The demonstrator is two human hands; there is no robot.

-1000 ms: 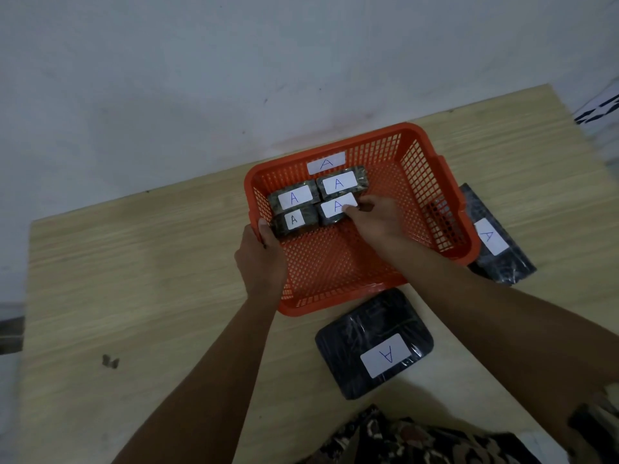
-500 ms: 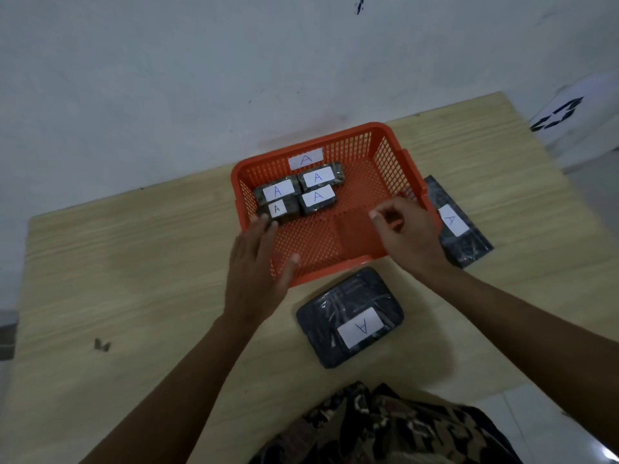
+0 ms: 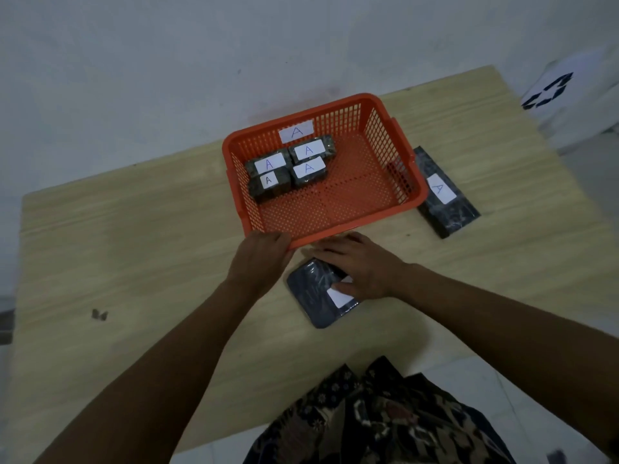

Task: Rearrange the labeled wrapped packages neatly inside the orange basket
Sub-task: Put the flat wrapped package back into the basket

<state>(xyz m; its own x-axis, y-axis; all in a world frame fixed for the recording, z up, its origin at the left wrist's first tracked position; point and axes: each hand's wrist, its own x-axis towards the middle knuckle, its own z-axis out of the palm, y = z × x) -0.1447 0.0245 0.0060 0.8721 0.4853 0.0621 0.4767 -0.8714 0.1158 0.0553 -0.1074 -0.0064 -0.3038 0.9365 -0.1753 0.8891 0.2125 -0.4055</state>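
Four small packages [image 3: 289, 169] sit in the far left corner of my orange basket [image 3: 407, 204]. My right hand [image 3: 363, 267] lies flat, grip loose, on the dark package [image 3: 313, 293] on the desk [image 3: 134, 249]; lifting it in comes next, I judge. My left hand [image 3: 259, 256] steadies the near rim.

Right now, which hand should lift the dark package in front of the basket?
Right. The right hand already lies on the dark package; the left hand rests against the orange basket rim, steadying it.
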